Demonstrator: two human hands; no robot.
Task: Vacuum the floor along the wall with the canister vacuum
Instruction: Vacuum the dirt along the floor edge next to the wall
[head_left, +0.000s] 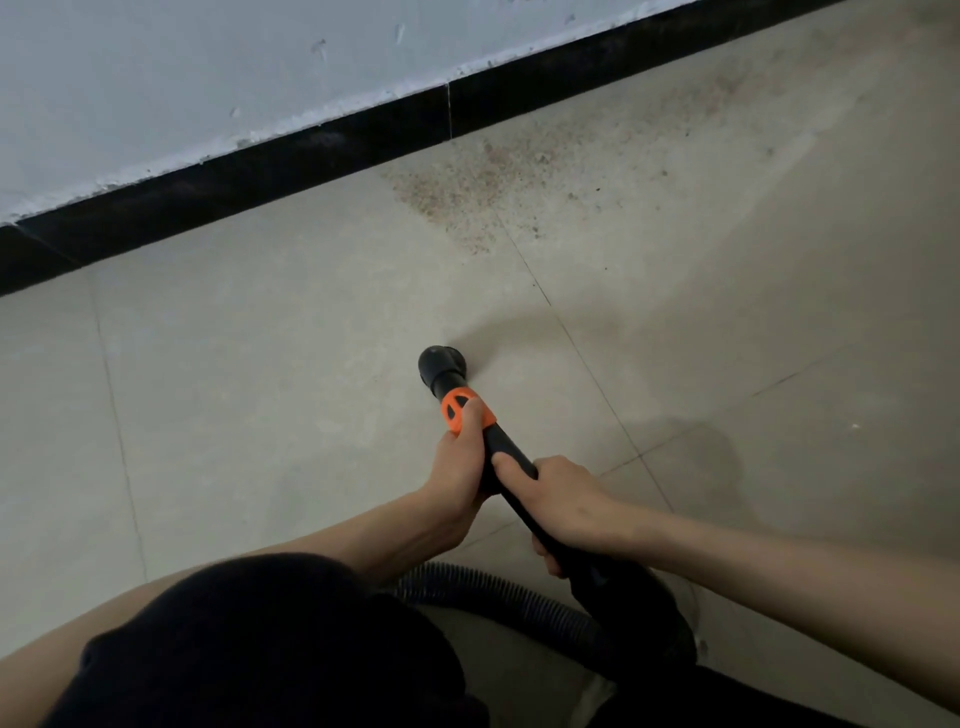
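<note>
Both hands grip the vacuum wand (511, 467), left hand (460, 465) nearer the nozzle (435, 364), right hand (563, 501) behind. The wand points toward the dirt patch (467, 182) by the baseboard (260, 171), well beyond the nozzle.

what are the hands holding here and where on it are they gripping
Both hold the vacuum wand. The left hand grips at the orange collar near the nozzle; the right hand grips the black tube farther back.
</note>
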